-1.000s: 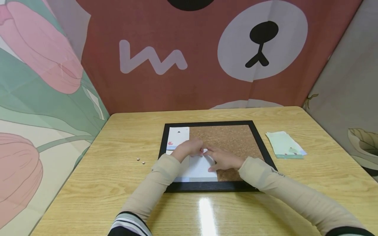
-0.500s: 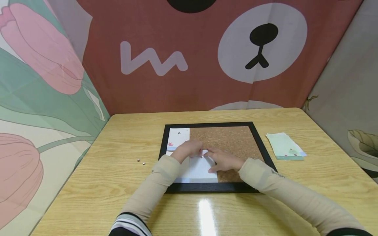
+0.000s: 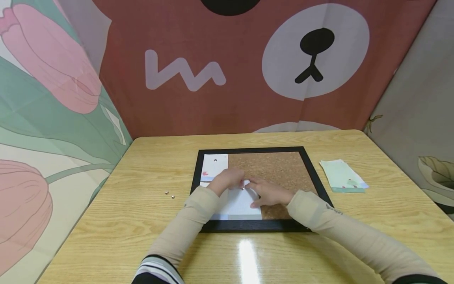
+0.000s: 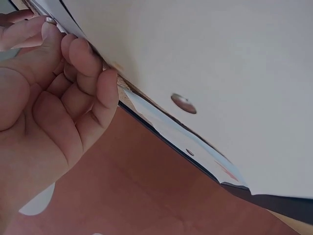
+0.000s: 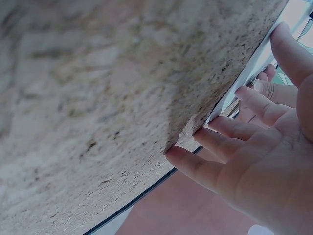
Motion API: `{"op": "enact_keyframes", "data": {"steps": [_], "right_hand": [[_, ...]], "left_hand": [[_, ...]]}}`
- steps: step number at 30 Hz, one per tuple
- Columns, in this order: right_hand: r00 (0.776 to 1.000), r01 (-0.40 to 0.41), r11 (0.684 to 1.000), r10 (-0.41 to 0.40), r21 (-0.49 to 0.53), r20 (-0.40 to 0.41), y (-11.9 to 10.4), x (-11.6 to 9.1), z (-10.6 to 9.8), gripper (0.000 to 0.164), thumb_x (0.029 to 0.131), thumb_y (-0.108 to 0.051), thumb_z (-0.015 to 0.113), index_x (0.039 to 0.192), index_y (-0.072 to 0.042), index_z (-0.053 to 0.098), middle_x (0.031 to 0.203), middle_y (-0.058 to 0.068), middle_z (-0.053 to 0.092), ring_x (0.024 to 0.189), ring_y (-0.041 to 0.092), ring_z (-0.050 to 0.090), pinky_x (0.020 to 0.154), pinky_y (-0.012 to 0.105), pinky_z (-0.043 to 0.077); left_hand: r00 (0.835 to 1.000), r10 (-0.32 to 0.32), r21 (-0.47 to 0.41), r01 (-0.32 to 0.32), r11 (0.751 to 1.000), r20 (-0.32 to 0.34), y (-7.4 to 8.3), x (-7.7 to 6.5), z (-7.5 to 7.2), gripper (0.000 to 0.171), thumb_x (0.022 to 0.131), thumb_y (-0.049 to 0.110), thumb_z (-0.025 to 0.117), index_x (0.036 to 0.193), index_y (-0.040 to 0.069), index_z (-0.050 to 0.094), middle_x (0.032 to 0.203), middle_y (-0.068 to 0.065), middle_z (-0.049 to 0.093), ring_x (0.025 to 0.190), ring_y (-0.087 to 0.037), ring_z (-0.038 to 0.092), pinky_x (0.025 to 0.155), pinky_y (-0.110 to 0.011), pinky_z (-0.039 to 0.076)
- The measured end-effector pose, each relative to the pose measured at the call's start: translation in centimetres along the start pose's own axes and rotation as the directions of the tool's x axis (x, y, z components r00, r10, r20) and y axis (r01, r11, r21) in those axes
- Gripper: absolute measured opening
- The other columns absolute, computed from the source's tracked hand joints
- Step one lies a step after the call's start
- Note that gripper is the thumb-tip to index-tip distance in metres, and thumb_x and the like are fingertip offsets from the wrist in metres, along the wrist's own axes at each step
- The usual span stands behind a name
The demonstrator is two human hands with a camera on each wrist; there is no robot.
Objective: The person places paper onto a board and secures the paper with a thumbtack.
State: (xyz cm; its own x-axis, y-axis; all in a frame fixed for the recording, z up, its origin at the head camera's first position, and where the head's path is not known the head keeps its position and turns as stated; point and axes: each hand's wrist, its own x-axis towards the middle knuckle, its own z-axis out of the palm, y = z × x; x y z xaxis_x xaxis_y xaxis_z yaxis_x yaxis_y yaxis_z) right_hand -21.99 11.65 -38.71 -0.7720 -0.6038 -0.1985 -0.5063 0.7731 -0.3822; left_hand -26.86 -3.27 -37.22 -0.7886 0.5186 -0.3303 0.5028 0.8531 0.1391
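My left hand (image 3: 229, 179) pinches a small silver thumbtack (image 4: 49, 19) between its thumb and a finger, at the top part of a white sheet of notepaper (image 3: 244, 205). That sheet lies on the lower left of a black-framed cork board (image 3: 273, 167). My right hand (image 3: 267, 192) is spread over the sheet's right edge. Its thumb rests on the paper, and its other fingertips touch the paper edge and the cork. Another thumbtack (image 4: 184, 103) sits in a white sheet beside my left hand. A decorated sheet (image 3: 214, 167) at the upper left carries a tack too.
Two loose silver tacks (image 3: 170, 195) lie on the wooden table (image 3: 152, 165) left of the board. To its right lies a stack of pale green notepaper (image 3: 344, 175). A printed cloth (image 3: 213, 110) hangs behind the table's far edge.
Both hands stay at the same place on the sheet, with hardly any movement. The head view has shifted slightly, so everything sits a little lower in it.
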Motion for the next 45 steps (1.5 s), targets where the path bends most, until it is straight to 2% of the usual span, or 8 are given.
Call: {"op": "enact_keyframes", "data": {"steps": [8,11,15,18,22,31,36,45], "right_hand": [[1.000,0.010,1.000,-0.010,0.002,-0.001,0.1,-0.1,0.0,0.060,0.078,-0.026,0.069,0.128,-0.002,0.046,0.140,0.023,0.024,0.128,0.036,0.022,0.098,0.053,0.021],[0.999,0.041,0.999,-0.041,-0.002,-0.013,0.2,-0.1,0.0,0.059,0.077,-0.025,0.070,0.126,0.000,0.047,0.140,0.024,0.024,0.128,0.036,0.023,0.098,0.052,0.022],[0.996,0.081,0.997,-0.081,-0.004,-0.025,0.2,0.0,0.0,0.059,0.077,-0.024,0.070,0.124,0.002,0.047,0.139,0.026,0.025,0.127,0.037,0.023,0.098,0.051,0.023],[0.996,0.085,0.996,-0.085,0.000,-0.025,0.3,-0.1,0.1,0.059,0.077,-0.025,0.070,0.125,0.002,0.047,0.139,0.026,0.025,0.127,0.037,0.023,0.098,0.052,0.023],[0.997,0.079,0.997,-0.079,0.008,-0.024,0.3,-0.2,0.1,0.060,0.077,-0.025,0.070,0.125,0.002,0.046,0.140,0.025,0.024,0.127,0.037,0.023,0.098,0.051,0.023],[0.996,0.086,0.996,-0.086,-0.003,-0.027,0.4,-0.1,0.0,0.060,0.077,-0.024,0.070,0.126,0.002,0.046,0.141,0.024,0.022,0.127,0.037,0.023,0.097,0.052,0.024],[0.997,0.073,0.997,-0.073,-0.001,-0.019,0.3,0.0,-0.1,0.060,0.078,-0.025,0.070,0.126,0.002,0.046,0.140,0.024,0.023,0.128,0.036,0.022,0.098,0.051,0.023],[0.998,0.063,0.998,-0.063,0.008,-0.009,0.3,0.0,-0.1,0.061,0.078,-0.025,0.069,0.126,0.004,0.045,0.141,0.024,0.022,0.128,0.036,0.020,0.098,0.053,0.021]], "left_hand": [[1.000,-0.030,-0.039,0.030,0.999,0.009,0.3,0.0,-0.1,0.007,0.082,0.010,0.062,0.088,0.008,0.065,0.072,-0.001,0.058,0.057,-0.013,0.050,0.052,-0.022,0.040],[0.998,-0.056,-0.064,0.057,0.996,0.011,0.5,0.1,-0.1,0.013,0.082,0.009,0.062,0.094,0.007,0.064,0.078,-0.003,0.060,0.051,-0.012,0.048,0.048,-0.021,0.040],[0.995,-0.097,-0.049,0.097,0.994,0.008,0.9,0.3,-0.1,0.024,0.081,0.011,0.064,0.105,0.009,0.064,0.086,-0.004,0.061,0.045,-0.010,0.047,0.044,-0.021,0.040],[0.993,-0.120,0.003,0.120,0.993,0.008,1.1,0.7,0.1,0.024,0.081,0.013,0.065,0.105,0.011,0.065,0.086,-0.003,0.061,0.049,-0.010,0.048,0.047,-0.022,0.040],[0.988,-0.153,0.029,0.153,0.988,0.019,1.3,1.1,0.2,0.025,0.080,0.013,0.065,0.105,0.015,0.065,0.089,-0.002,0.060,0.057,-0.013,0.050,0.053,-0.026,0.042],[0.975,-0.219,-0.015,0.220,0.975,0.046,1.4,1.0,0.0,0.034,0.079,0.016,0.065,0.113,0.017,0.061,0.108,-0.002,0.059,0.076,-0.017,0.051,0.071,-0.033,0.040],[0.975,-0.215,-0.026,0.217,0.976,0.051,1.3,1.0,0.2,0.037,0.080,0.014,0.063,0.117,0.018,0.059,0.114,-0.002,0.057,0.080,-0.017,0.051,0.076,-0.036,0.040],[0.979,-0.203,0.021,0.203,0.979,0.023,1.6,0.9,0.4,0.030,0.084,0.018,0.058,0.114,0.017,0.062,0.108,-0.004,0.060,0.080,-0.018,0.051,0.073,-0.035,0.043]]}}
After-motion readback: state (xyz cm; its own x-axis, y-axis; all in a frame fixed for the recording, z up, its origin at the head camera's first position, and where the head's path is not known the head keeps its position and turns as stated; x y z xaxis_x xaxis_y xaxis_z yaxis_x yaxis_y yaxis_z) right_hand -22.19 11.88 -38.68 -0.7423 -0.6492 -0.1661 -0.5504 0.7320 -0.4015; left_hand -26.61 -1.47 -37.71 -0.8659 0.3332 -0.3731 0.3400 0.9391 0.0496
